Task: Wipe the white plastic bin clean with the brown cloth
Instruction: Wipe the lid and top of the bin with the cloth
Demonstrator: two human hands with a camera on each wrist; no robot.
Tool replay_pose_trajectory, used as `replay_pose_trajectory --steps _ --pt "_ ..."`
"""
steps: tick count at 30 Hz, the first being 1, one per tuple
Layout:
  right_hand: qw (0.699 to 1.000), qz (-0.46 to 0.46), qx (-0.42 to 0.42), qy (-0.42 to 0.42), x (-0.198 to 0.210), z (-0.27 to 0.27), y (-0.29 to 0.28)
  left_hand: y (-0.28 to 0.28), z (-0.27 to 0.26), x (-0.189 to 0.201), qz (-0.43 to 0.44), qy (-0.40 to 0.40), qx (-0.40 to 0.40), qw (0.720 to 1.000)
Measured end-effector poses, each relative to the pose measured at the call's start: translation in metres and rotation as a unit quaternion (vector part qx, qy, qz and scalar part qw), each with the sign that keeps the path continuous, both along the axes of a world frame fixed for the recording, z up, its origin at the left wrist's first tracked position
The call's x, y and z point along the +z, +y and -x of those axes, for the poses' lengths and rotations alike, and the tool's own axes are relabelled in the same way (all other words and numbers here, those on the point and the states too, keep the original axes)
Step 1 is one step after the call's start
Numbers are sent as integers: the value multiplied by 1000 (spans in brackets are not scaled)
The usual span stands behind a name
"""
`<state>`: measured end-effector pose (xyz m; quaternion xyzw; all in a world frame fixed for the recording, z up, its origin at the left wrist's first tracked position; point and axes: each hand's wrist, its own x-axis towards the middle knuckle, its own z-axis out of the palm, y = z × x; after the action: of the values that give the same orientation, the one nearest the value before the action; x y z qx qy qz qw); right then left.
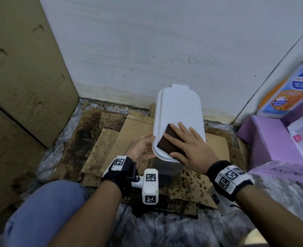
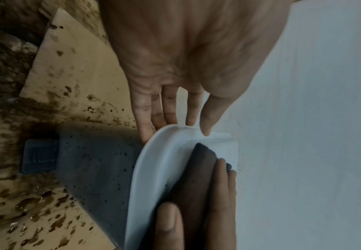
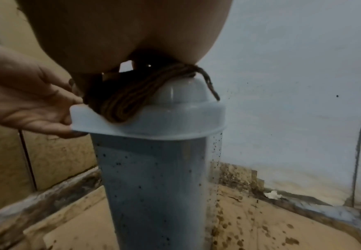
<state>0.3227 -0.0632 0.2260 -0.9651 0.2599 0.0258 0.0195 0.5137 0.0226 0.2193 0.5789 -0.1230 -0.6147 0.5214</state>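
The tall white plastic bin (image 1: 177, 111) stands on stained cardboard against the wall, its lid closed. In the right wrist view its body (image 3: 153, 186) is speckled with dark spots. A folded brown cloth (image 1: 166, 141) lies on the near part of the lid. My right hand (image 1: 184, 141) presses flat on the cloth with straight fingers. My left hand (image 1: 147, 145) pinches the lid's left rim, thumb on top and fingers underneath, as the left wrist view shows (image 2: 175, 118). The cloth (image 3: 128, 96) bunches under my right palm.
Brown-stained cardboard sheets (image 1: 111, 138) cover the floor around the bin. A big cardboard box (image 1: 22, 77) stands at the left, and the white wall (image 1: 147, 50) is right behind the bin. Purple boxes (image 1: 272, 143) and a blue-orange labelled bottle (image 1: 289, 90) crowd the right. My knee (image 1: 45, 211) is at lower left.
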Motion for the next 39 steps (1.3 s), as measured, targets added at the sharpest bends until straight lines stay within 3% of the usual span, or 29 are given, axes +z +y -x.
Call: replay_pose_trajectory --steps 9,20,24,29,39 --pt "999 44 10 17 -3 35 -15 -2 -2 -7 0 -10 -11 1000" --pt "994 40 -97 -36 -12 -37 31 2 1 -8 -9 -8 5 1000" --pt "995 -8 -61 -79 -6 -24 24 1 4 -3 2 33 51 998" --pt "998 48 4 -40 -7 -28 15 -6 -2 -4 -13 80 89 993" --pt "988 30 -142 -51 -10 -83 21 -6 -11 -10 -31 141 84 986"
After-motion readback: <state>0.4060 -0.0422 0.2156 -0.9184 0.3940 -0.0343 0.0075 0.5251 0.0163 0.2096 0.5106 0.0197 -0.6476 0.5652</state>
